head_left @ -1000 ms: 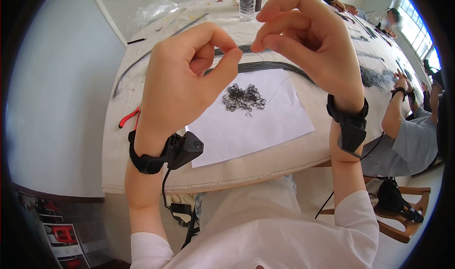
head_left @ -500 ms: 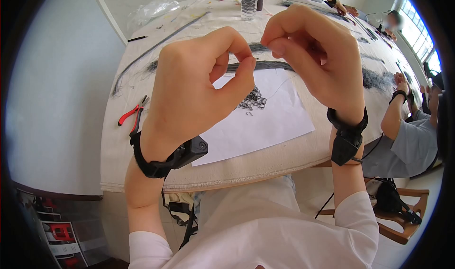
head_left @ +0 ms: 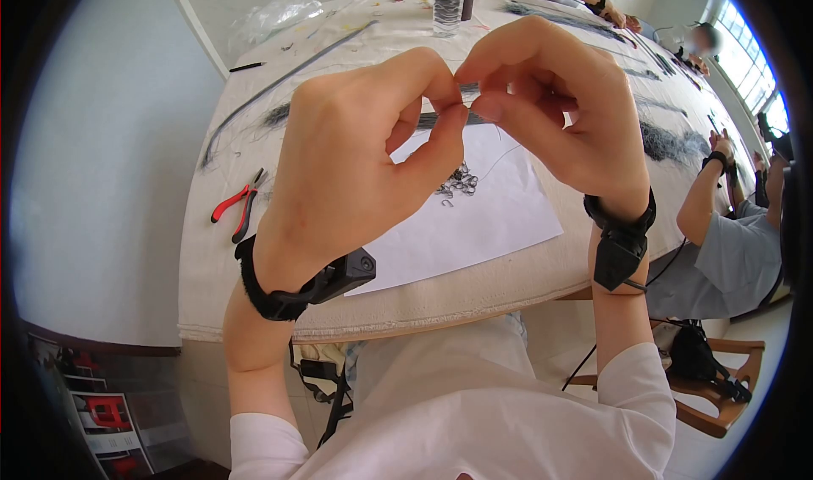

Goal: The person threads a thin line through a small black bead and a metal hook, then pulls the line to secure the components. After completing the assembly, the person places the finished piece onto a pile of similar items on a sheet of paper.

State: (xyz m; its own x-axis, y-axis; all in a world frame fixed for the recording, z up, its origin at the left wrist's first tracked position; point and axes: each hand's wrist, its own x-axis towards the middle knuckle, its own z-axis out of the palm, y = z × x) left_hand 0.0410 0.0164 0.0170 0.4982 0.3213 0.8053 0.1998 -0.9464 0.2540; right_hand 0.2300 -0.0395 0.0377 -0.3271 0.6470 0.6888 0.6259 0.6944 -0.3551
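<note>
My left hand [head_left: 364,150] is closed in a pinch, thumb against forefinger; what sits at its fingertips is too small to make out. My right hand [head_left: 567,107] pinches beside it, the fingertips of both hands almost touching. A fine dark strand, like thin wire [head_left: 518,147], curves below my right hand, and a faint line shows between the fingertips. Under the hands lies a white sheet of paper [head_left: 500,217] with a heap of small dark wire loops [head_left: 460,181] on it. Behind my fingers, a bundle of dark wires [head_left: 432,120] crosses the paper's far edge.
Red-handled pliers [head_left: 240,205] lie left of my left hand. A long grey wire bundle [head_left: 279,86], a black pen [head_left: 246,67] and a clear bottle [head_left: 448,6] are farther back on the cloth-covered table [head_left: 406,311]. Co-workers' hands [head_left: 721,146] are busy along the right side.
My right hand has moved left and slightly down, bringing its fingertips up to those of my left hand. My left hand has shifted slightly right. Both remain pinched.
</note>
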